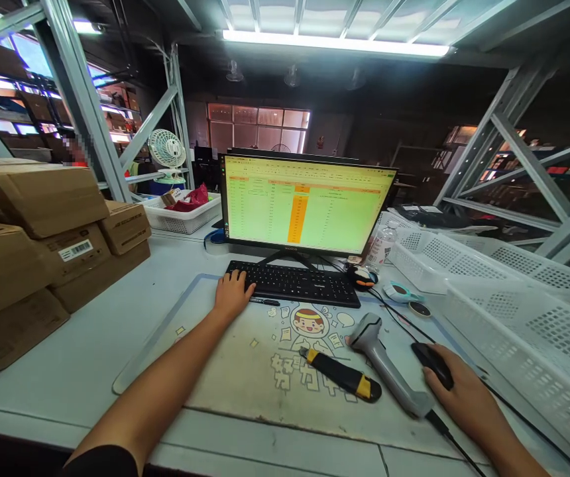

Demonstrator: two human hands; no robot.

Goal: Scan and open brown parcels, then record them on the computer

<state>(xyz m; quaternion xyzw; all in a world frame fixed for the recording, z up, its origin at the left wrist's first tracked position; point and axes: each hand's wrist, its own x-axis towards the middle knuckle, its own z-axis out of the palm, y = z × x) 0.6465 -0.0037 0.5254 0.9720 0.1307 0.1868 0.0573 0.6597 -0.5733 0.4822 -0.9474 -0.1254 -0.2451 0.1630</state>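
Note:
My left hand (232, 291) rests at the left end of a black keyboard (297, 283), fingers curled onto the keys. My right hand (458, 391) lies on a black mouse (431, 361) at the right of the desk mat (265, 377), fingers wrapped over it. Between my hands a grey barcode scanner (389, 364) and a black-and-yellow utility knife (342, 375) lie on the mat. A monitor (307, 205) behind the keyboard shows a green spreadsheet with an orange column.
Stacked cardboard boxes (41, 232) fill the left of the table. White perforated baskets (508, 298) stand at the right. Behind are a basket with red items (183, 209), a small fan (166, 151), a plastic bottle (383, 246), and metal shelving frames (528, 152).

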